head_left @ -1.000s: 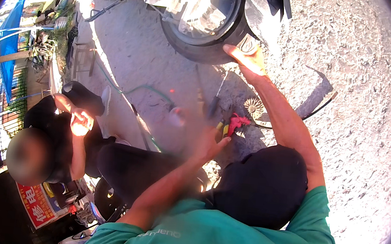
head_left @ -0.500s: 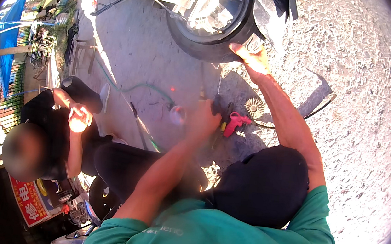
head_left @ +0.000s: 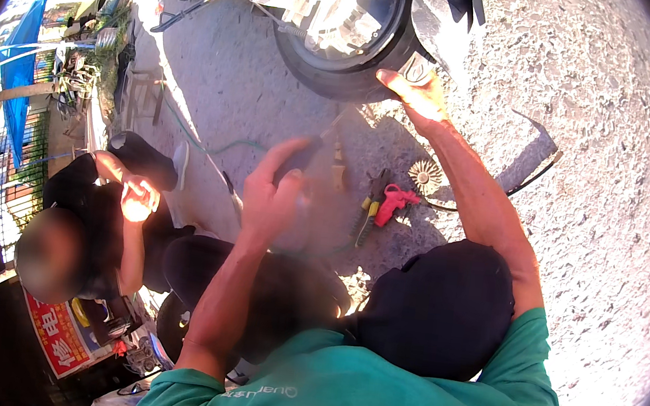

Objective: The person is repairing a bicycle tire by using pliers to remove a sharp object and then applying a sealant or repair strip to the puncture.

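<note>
My right hand [head_left: 421, 102] grips the black tyre [head_left: 319, 82] of a scooter wheel, thumb on it, by a small grey piece [head_left: 416, 67] that I cannot make out. My left hand [head_left: 275, 181], blurred, is closed on a dark-handled screwdriver [head_left: 307, 149], its thin shaft angled up towards the tyre. On the ground between my arms lie yellow-and-black pliers [head_left: 368, 212], a pink tool [head_left: 395, 205], probably an air gun, and a round metal finned piece [head_left: 426, 178]. Another long tool [head_left: 337, 168] with a tan handle lies left of the pliers.
Another person in dark clothes [head_left: 81, 199] crouches at my left, hands together. A green hose [head_left: 219, 148] crosses the ground by a wooden stool [head_left: 145, 94]. A black hose [head_left: 536, 175] lies beyond my right arm. A red sign [head_left: 57, 337] is at lower left.
My left hand has picked up the screwdriver from beside the pliers and moved left with it. My right hand stays on the tyre.
</note>
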A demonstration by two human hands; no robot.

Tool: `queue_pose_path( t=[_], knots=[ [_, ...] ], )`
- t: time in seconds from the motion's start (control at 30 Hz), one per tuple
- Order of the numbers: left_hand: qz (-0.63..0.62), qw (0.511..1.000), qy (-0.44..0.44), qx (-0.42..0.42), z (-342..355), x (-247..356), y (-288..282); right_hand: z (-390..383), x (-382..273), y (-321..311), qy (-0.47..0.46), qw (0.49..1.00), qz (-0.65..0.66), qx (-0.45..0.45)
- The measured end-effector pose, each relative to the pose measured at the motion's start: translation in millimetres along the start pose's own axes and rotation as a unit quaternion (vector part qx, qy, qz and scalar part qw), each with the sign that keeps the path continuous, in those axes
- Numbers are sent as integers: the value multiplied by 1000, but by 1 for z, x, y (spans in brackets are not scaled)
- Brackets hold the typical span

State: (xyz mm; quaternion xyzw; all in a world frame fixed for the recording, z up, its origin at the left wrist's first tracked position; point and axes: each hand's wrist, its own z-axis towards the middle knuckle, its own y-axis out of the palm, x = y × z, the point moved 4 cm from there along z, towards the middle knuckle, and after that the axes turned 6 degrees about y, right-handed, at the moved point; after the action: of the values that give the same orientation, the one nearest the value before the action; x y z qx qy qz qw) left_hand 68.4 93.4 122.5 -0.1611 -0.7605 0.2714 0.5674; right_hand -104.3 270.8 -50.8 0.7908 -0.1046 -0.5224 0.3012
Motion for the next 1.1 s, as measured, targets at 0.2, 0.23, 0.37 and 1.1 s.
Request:
queue_pose_path(
  t=[0.2,0.23,0.37,1.1],
  knots=[
    [-7,998,43,34,24,19,14,6,5,-4,-31,999,27,-7],
    [8,998,47,35,32,18,17,4,2,-2,-36,998,44,-10],
    [84,986,129,60,58,-2,24,9,9,-7,-6,999,-32,10],
    [133,979,144,-62,164,38,-32,10,13,-18,-7,998,-69,7]
  ],
)
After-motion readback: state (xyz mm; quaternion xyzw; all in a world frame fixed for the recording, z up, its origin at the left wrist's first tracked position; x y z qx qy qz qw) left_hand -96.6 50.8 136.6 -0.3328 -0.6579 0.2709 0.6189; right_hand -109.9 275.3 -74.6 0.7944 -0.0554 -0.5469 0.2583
